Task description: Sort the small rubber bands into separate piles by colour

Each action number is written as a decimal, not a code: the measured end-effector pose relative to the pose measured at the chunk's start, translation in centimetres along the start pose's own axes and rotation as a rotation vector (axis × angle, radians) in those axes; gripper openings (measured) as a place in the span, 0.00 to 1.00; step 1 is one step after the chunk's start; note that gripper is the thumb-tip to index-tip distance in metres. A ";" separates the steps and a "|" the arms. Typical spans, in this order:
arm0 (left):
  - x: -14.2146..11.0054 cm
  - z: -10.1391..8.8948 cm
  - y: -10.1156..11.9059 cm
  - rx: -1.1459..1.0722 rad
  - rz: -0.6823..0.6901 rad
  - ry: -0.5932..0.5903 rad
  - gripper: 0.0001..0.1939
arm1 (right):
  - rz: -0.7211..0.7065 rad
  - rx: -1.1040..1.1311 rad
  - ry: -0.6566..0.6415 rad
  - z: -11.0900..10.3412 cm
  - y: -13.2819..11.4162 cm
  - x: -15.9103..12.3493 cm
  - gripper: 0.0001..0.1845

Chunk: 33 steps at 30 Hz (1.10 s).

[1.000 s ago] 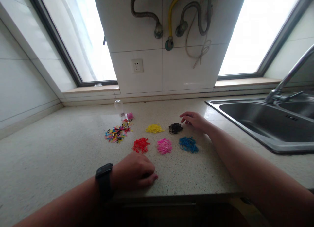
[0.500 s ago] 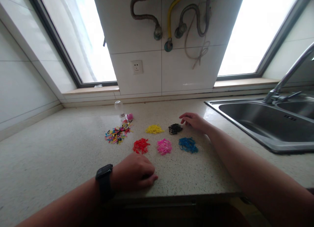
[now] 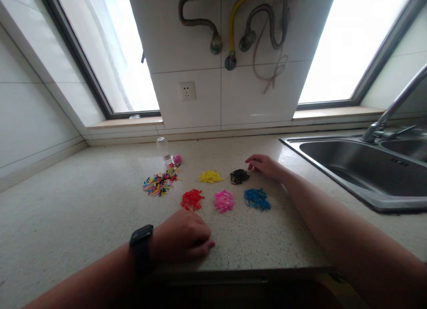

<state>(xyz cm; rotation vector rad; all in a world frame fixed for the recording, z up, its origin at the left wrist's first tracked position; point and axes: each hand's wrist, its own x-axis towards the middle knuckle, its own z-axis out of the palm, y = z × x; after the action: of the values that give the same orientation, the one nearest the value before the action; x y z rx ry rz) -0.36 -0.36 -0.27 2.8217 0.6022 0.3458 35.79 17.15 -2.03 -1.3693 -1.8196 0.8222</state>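
Observation:
My right hand (image 3: 265, 166) hovers just right of a pile of black rubber bands (image 3: 239, 176), its fingers apart and nothing visible in them. Low on the counter, my left hand (image 3: 187, 233) rests in a loose fist, knuckles up, close below the red rubber bands (image 3: 192, 199); its palm is hidden. Yellow rubber bands (image 3: 210, 176) lie left of the black ones. Pink rubber bands (image 3: 224, 201) and blue rubber bands (image 3: 257, 198) continue the nearer row. A mixed-colour heap of rubber bands (image 3: 160, 183) spreads on the left.
Behind the mixed heap stand a small clear bottle (image 3: 162, 148) and a round pink cap (image 3: 177, 158). A steel sink (image 3: 333, 166) with a faucet (image 3: 373, 130) is set into the speckled counter (image 3: 83, 202) on the right. The tiled wall carries a socket (image 3: 187, 91) and hoses.
Hardly anything differs. My right hand stays beside the black pile, and my left fist has not moved. The view has shifted very slightly.

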 end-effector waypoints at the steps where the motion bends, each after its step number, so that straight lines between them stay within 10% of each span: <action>1: 0.0 0.0 0.0 0.001 0.002 0.004 0.18 | 0.008 0.003 -0.006 0.0 0.1 0.1 0.12; 13: -0.4 -2.3 -1.4 0.057 -0.030 0.109 0.17 | -0.001 -0.003 -0.039 -0.1 0.9 0.7 0.13; 22: -5.6 -5.0 -10.8 0.330 -0.617 0.451 0.13 | -0.017 -0.046 -0.050 -0.1 0.9 0.8 0.15; 33: -8.4 -4.5 -15.0 0.223 -0.678 0.300 0.21 | -0.013 -0.080 -0.069 0.0 0.5 0.3 0.15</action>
<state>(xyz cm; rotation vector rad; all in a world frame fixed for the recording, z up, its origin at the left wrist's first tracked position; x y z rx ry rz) -14.60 10.13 -1.69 2.5562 1.6803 0.5891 35.98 17.60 -2.39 -1.3931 -1.9312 0.8068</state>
